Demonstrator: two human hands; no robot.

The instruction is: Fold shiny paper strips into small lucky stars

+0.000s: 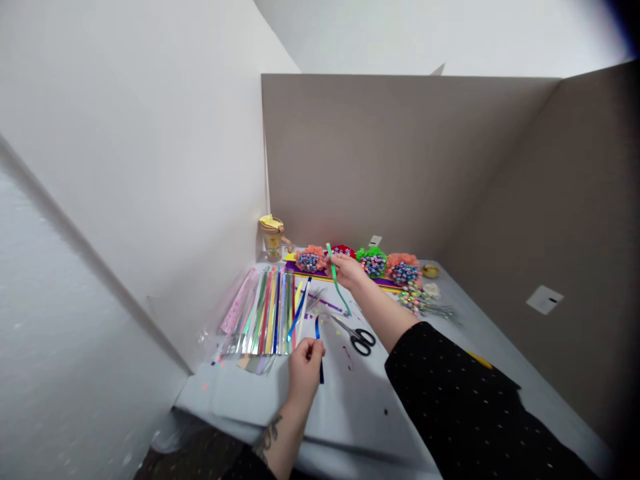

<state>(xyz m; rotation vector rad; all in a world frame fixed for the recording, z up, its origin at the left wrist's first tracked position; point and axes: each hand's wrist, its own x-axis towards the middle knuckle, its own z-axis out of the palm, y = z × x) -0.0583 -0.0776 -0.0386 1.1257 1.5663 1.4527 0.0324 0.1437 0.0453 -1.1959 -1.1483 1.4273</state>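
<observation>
My right hand reaches toward the back of the table and pinches a narrow green strip, whose lower end curves down to the right. Nearer to me, my left hand is closed on a dark blue shiny strip; parts of it show above and below the fingers. Black-handled scissors lie partly open on the table, right of my left hand. To the left is a fan of colourful metallic strips in clear wrapping. Close to them lies a purple strip.
Fluffy orange and green pompoms with beads line the back, near a jar with a yellow top. Small beads and wire stems lie at right. Small scraps dot the white tablecloth. Partition walls surround the table.
</observation>
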